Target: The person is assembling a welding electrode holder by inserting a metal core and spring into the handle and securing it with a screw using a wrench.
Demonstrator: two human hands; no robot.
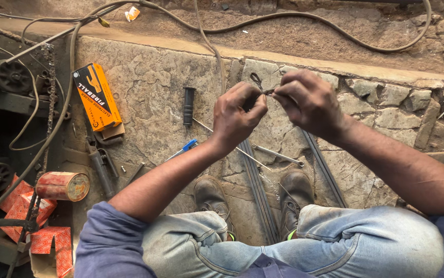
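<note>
Nearest, two denim knees, then two worn boots (212, 198) planted on the stone floor (149, 98), one either side of a flat dark metal strip (259, 190) running away from the body. Above the boots, two hands raised together: left hand (237, 116) and right hand (308, 100), fingertips of both pinched on one small dark wire piece (263, 91), too small to make out fully; long axis roughly left to right between the hands, a little loop rising at its left end. Just beyond the boots, one spanner (278, 154) and one thin rod (227, 141) lying slantwise. Left of the boots, one blue pen (185, 149), one tin can (64, 186) on its side, three red packets (26, 211). Farther left and beyond, one black handle grip (188, 105) standing lengthwise away, one orange box (97, 96). Farthest, cables (304, 18) looping over dirt.
</note>
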